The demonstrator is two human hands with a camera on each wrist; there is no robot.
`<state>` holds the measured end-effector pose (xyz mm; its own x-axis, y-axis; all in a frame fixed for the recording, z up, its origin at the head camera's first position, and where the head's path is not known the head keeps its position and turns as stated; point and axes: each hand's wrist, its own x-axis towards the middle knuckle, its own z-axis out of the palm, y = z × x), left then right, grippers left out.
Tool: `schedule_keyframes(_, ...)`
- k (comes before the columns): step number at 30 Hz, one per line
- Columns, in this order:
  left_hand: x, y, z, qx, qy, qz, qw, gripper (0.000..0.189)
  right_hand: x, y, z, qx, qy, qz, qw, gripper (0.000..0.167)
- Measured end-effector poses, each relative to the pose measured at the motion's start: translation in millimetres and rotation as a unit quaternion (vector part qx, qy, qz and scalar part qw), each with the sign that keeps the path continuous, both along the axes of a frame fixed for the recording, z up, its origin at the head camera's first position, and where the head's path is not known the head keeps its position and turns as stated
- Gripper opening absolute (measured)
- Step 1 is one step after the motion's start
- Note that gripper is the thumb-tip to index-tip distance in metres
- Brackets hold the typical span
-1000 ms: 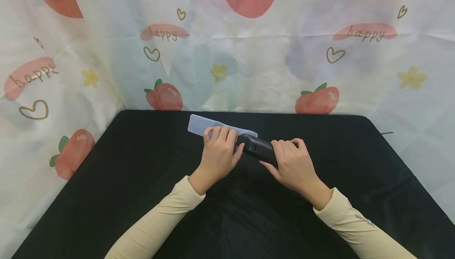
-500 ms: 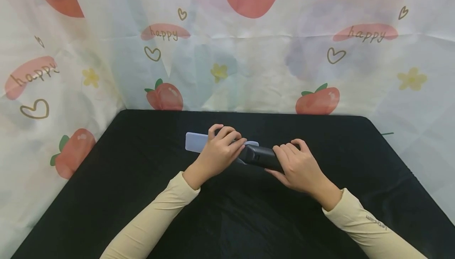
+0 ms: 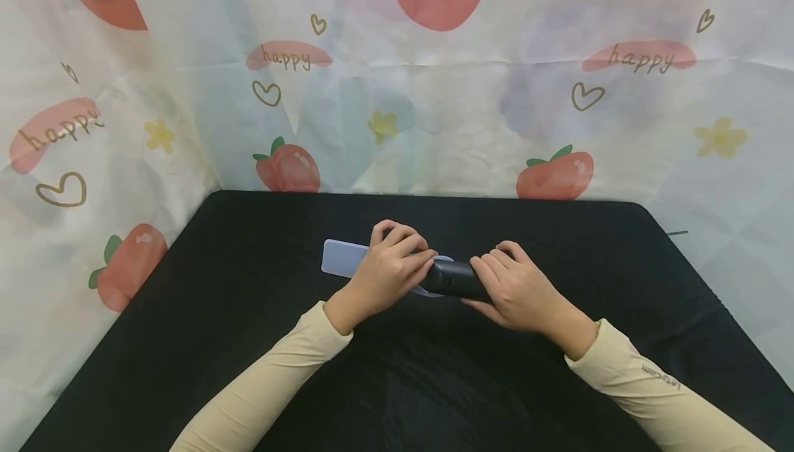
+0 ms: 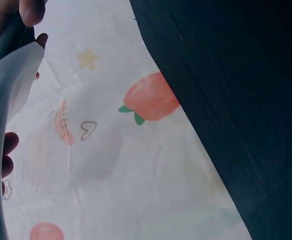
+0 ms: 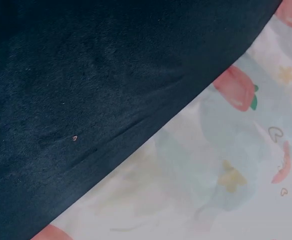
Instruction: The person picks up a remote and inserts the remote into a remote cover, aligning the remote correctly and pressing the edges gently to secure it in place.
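Note:
Both hands hold one long object above the table in the head view. It has a thick black handle-like part (image 3: 455, 278) and a flat pale blue piece (image 3: 343, 258); its exact kind is not clear. My left hand (image 3: 389, 269) curls over the middle of the pale blue piece, its fingertips close to the black part's end. My right hand (image 3: 517, 290) grips the other end of the black part, thumb underneath. In the left wrist view, the pale translucent piece (image 4: 23, 75) runs along the left edge, with fingers (image 4: 8, 152) beside it. The right wrist view barely shows the hand.
A black-covered table (image 3: 279, 355) lies beneath the hands. Behind it and at the sides hangs a pale curtain (image 3: 446, 114) printed with fruit, hearts and flowers.
The pale blue piece has come nearer to me and turned more level. My left hand has shifted slightly right and tucked its fingers towards the black part; the right hand keeps its grip.

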<state>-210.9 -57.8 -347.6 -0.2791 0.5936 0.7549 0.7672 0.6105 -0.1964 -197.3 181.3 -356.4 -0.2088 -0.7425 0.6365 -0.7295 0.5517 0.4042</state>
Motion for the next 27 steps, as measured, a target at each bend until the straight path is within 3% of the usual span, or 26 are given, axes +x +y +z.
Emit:
schedule_keyframes(19, 7.0, 6.3, 4.8, 0.032, -0.010, -0.007, 0.9994, 0.009, 0.0, -13.6, 1.8, -0.031, 0.023, 0.026, 0.9989, 0.053)
schedule_keyframes(22, 6.6, 4.6, 4.9, 0.035, -0.020, 0.010, 0.9991, 0.010, 1.4, -15.0, 1.3, -0.028, 0.017, -0.002, 0.9995, 0.056)
schedule_keyframes(27, 8.0, 4.3, 2.0, 0.047, -0.022, 0.062, 0.9967, 0.024, 4.9, -16.5, 2.3, -0.028, -0.001, -0.081, 0.9963, 0.061)
